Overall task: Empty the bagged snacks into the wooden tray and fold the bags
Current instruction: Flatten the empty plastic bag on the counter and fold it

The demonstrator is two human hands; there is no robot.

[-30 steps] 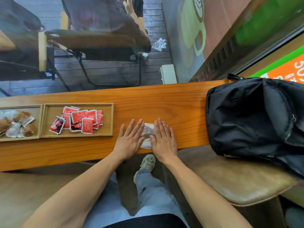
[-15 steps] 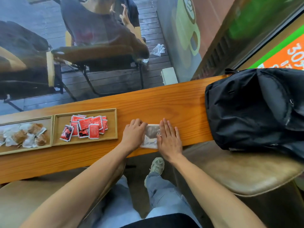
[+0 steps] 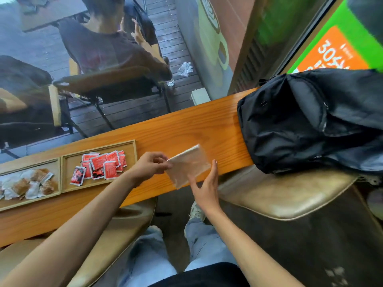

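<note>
One clear plastic bag [image 3: 187,166], folded flat with a white strip along its far edge, is lifted over the counter's [image 3: 176,131] near edge. Left hand [image 3: 148,165] pinches its left corner; right hand [image 3: 205,188] touches its underside, fingers loosely spread.

Bare counter [image 3: 176,131] betw. wooden tray [image 3: 134,162] & black backpack [image 3: 300,121]; backpack blocks right.

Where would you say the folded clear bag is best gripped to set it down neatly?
Probably by its short left edge, where the left hand already pinches the folded clear bag. It is flat, thin and lifted off the counter, so both faces are reachable from the side. The right hand steadies the near edge.
</note>
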